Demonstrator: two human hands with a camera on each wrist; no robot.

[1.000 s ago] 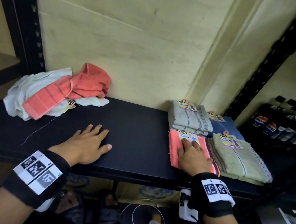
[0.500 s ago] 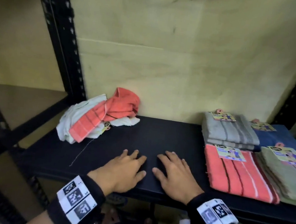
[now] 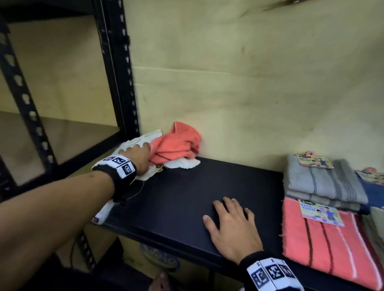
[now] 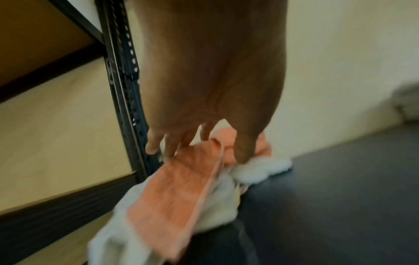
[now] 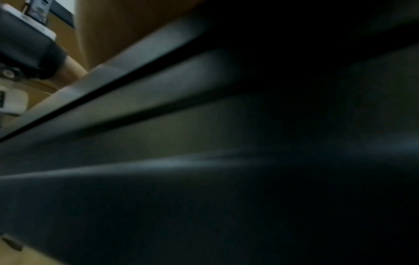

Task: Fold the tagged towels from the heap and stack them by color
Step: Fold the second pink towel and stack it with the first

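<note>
Heap, centre left: our left hand (image 3: 138,155) is pinching the coral towel (image 3: 177,144) lying over the white towel (image 3: 179,164).
Shelf (image 3: 182,191): our right hand (image 3: 232,226) is lying spread flat.
Right edge: folded stacks (image 3: 319,228) are crowding.

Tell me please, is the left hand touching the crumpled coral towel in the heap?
Touching. In the left wrist view the left hand has its fingers pressed into the coral towel; the head view shows the same contact.

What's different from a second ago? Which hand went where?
The left hand left the shelf and reached to the heap, fingers now on the coral towel; a firm grip isn't clear. The right hand came off the folded coral stack and lies flat mid-shelf. Folded stacks unchanged.
</note>
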